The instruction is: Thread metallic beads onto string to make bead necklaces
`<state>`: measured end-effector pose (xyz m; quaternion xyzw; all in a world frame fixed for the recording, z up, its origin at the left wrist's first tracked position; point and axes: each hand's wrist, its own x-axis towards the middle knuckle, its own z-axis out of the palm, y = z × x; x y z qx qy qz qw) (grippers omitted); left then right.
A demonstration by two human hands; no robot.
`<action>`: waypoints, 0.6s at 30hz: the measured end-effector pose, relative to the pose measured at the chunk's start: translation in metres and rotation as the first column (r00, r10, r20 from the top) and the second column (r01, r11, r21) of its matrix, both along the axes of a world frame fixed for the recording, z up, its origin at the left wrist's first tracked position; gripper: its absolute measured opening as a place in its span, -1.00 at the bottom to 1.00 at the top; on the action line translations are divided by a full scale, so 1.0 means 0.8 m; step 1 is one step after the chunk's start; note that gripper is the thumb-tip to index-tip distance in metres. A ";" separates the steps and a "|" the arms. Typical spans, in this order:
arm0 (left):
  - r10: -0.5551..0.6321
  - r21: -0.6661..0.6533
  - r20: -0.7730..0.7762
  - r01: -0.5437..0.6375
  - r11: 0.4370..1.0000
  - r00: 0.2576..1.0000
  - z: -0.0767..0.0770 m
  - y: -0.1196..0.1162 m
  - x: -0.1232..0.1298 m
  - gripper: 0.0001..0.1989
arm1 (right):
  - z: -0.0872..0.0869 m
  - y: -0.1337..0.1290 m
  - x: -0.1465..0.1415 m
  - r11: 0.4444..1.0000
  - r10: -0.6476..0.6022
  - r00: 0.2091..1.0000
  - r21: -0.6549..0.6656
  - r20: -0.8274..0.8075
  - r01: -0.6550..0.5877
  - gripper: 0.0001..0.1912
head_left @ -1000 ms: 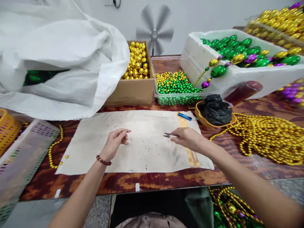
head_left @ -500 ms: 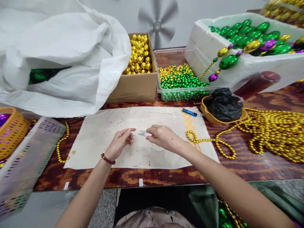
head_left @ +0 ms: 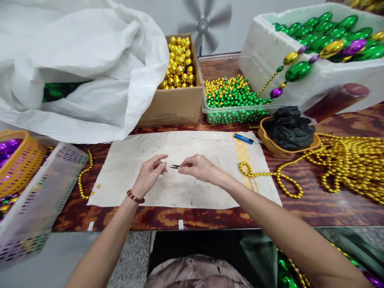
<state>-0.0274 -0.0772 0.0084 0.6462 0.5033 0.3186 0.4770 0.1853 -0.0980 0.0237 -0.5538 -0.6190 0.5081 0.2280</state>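
My right hand [head_left: 196,167] is closed on a pair of small thread snips [head_left: 175,166], their dark pointed blades aimed left. Most of the snips' handle is hidden in my fingers. Facing the tips, my left hand [head_left: 151,172] has its thumb and fingers apart, and nothing shows between them. A bead bracelet [head_left: 135,197] circles my left wrist. Both hands are over a white cloth [head_left: 186,192] dotted with dark specks. A looped gold bead string [head_left: 261,174] reaches onto the cloth's right side, and a blue marker [head_left: 243,139] lies at its upper right.
Behind the cloth stand a carton [head_left: 172,106] of gold balls and a clear tub [head_left: 237,117] of small beads. A foam box [head_left: 327,82] holds green ovals. An orange basket [head_left: 270,140] with a black bag is at right. A white basket [head_left: 45,208] borders the left.
The snips have turned in my right hand, so their blades look darker and narrower. My left fingers have spread apart a little. The whole view has shifted slightly.
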 end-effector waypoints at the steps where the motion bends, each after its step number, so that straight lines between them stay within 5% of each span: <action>1: 0.000 0.011 -0.009 0.000 1.000 1.000 0.002 0.001 -0.002 -0.60 | 0.000 0.001 -0.002 1.000 0.005 1.000 0.012 0.010 -0.005 -0.80; 13: 0.016 -0.029 0.069 -0.014 0.999 0.997 0.008 -0.007 0.001 -0.63 | -0.005 0.004 -0.027 0.977 0.027 0.985 0.206 0.168 -0.062 -0.81; 18: 0.153 -0.092 0.275 -0.132 0.987 0.949 0.025 -0.032 -0.034 -0.66 | -0.020 0.006 0.009 0.958 -0.084 0.968 0.286 0.237 0.013 -0.80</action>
